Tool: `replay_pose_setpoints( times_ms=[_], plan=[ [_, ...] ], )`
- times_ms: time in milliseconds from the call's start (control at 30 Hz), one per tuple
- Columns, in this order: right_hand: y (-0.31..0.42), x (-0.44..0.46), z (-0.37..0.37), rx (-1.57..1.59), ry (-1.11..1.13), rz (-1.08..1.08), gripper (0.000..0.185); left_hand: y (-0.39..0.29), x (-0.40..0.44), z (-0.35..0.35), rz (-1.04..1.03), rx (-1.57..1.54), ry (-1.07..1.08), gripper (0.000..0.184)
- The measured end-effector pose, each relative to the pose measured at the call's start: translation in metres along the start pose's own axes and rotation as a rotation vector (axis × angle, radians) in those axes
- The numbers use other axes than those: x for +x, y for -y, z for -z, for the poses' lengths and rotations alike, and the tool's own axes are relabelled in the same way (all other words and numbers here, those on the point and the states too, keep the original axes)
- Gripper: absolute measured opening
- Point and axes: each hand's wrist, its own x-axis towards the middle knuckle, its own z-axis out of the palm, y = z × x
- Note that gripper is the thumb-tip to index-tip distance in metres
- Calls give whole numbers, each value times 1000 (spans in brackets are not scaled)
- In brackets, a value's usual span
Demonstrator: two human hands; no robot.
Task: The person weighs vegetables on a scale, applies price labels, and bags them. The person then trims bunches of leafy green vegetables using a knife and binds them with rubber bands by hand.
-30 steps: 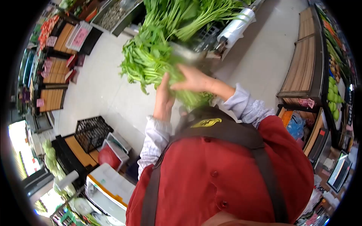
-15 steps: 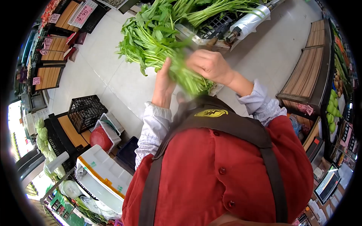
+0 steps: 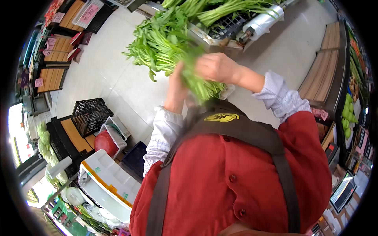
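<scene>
A bunch of leafy green vegetable [image 3: 163, 51], probably water spinach, is held in front of my apron, its leaves to the upper left and its pale cut stems toward my body. My left hand [image 3: 177, 86] is wrapped round the stems from the left and below. Over the top of the stems lies my right hand [image 3: 214, 67], its fingers curled against them; the greens beside it are blurred. More greens [image 3: 232, 11] lie on a stand with a black crate [image 3: 230, 28] just beyond.
A roll of clear plastic bags [image 3: 264, 21] is mounted at the stand's right edge. To the left are a black basket [image 3: 90, 116], a red basket [image 3: 105, 142] and a white foam box [image 3: 108, 177]. Wooden display fronts [image 3: 323, 59] run along the right.
My right hand has shifted slightly left over the stems, and its forearm has lifted outward. My left hand has moved slightly right. The bunch stays in my hands.
</scene>
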Motion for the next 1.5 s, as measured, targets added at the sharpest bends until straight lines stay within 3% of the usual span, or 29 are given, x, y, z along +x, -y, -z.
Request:
replay_pose_setpoints(
  times_ms=[167, 367, 433, 633, 700, 833, 933, 967, 1000, 1033, 1067, 1100, 1133, 1167, 1233, 1367, 1433, 1500],
  plan=[
    [1, 17, -19, -21, 95, 90, 13, -8, 12, 36, 30, 84, -60, 43],
    [-23, 65, -31, 164, 157, 176, 15, -46, -1, 10, -83, 179, -198, 45],
    [-24, 74, -21, 415, 234, 27, 11, -56, -2, 14, -96, 94, -137, 44],
    [-16, 76, -3, 925, 398, -68, 12, -66, -5, 5, -123, 117, -165, 39],
    [-19, 72, -8, 895, 364, -51, 13, -66, 4, 16, -125, 156, -136, 38],
    [-18, 54, 6, 785, 380, -263, 15, -61, 9, 8, -259, 93, -149, 28],
    [-13, 42, 6, 761, 331, -309, 17, -61, 10, 14, -149, 100, -65, 29],
    [-10, 44, 10, 739, 288, -278, 18, -60, 1, 4, -129, 168, -62, 28],
    [-6, 46, 12, 715, 304, -299, 19, -56, -12, -3, -246, 343, -105, 32],
    [-2, 48, 14, 690, 320, -320, 20, -53, 13, 37, -258, 458, -78, 39],
    [3, 49, 15, 666, 337, -341, 22, -42, 13, 44, -435, 701, -75, 43],
    [6, 52, 20, 560, 292, -251, 21, -51, -12, -17, -448, 502, -191, 40],
    [4, 48, 17, 513, 266, -191, 18, -50, -2, -10, -391, 365, -183, 40],
    [4, 47, 21, 581, 358, -264, 16, -56, -17, -29, -275, 316, -252, 36],
    [-1, 48, 28, 607, 333, -250, 15, -50, 7, -11, -247, 154, -157, 31],
    [-6, 54, 33, 636, 293, -257, 18, -52, 0, -11, -362, 118, -106, 30],
    [-21, 56, 26, 496, 63, -38, 15, -54, -11, -18, -361, 227, -218, 35],
    [-59, 67, 23, 427, 138, -330, 21, -54, 1, 9, -337, 330, -207, 40]
  ],
)
